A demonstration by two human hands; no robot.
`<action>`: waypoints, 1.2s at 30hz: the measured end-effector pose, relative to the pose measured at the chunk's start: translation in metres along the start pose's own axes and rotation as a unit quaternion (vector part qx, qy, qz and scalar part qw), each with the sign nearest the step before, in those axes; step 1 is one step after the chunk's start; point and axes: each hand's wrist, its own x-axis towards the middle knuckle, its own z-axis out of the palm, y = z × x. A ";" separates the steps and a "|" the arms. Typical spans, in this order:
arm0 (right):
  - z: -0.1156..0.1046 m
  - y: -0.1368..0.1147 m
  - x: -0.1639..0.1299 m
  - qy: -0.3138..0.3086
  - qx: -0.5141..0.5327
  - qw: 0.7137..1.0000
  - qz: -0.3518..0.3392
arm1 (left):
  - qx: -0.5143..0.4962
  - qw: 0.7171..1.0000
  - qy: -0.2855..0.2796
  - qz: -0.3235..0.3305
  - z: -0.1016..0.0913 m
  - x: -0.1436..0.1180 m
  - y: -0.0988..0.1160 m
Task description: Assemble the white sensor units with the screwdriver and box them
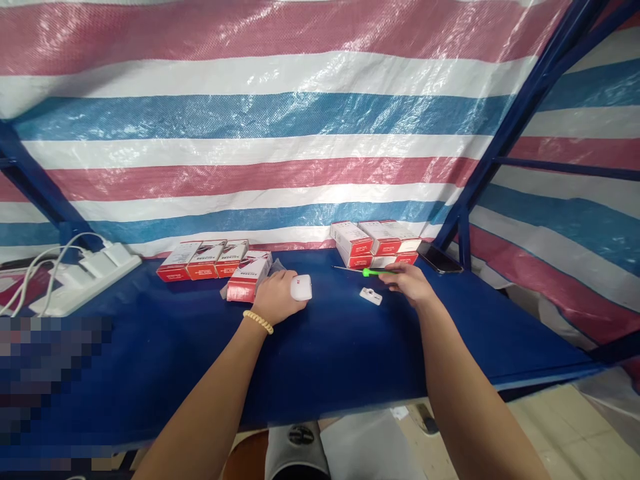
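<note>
The left hand [274, 297] curls around a small white rounded device [301, 287], glossy, with a tiny red mark on top, holding it down on the blue table [325, 347]; a beaded yellow bracelet [258, 321] circles that wrist. The right hand [407, 281] pinches the handle of a green-handled screwdriver [367, 271], whose thin metal shaft points toward the left hand. Between the hands lies a small white plastic part [371, 296]. Red-and-white boxes [210, 260] sit just beyond the left hand, another stack [373, 241] beyond the right, a dark phone [440, 260] beside it.
</note>
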 end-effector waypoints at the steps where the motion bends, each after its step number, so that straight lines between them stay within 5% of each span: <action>1: -0.002 0.002 0.002 -0.011 -0.051 0.999 -0.014 | 0.000 1.000 -0.001 0.000 0.000 0.000 0.000; 6: -0.002 0.007 0.008 0.019 -0.301 0.950 -0.082 | -0.001 1.000 -0.001 0.009 0.000 0.000 0.002; 10: 0.022 0.000 -0.007 0.090 -0.323 0.909 -0.248 | -0.006 1.000 -0.010 0.028 -0.001 -0.001 0.009; 12: 0.040 -0.005 -0.022 0.008 -0.249 0.903 -0.351 | -0.008 0.999 -0.014 0.042 -0.001 -0.001 0.013; 15: 0.066 -0.010 -0.044 -0.141 -0.190 0.876 -0.420 | -0.003 0.998 -0.012 0.057 0.001 -0.002 0.019; 19: 0.085 -0.008 -0.056 -0.206 -0.170 0.860 -0.434 | 0.006 0.997 -0.006 0.072 0.006 -0.002 0.021; 36: 0.085 -0.008 -0.055 -0.238 -0.170 0.872 -0.394 | 0.015 0.995 -0.025 0.090 0.007 -0.003 0.023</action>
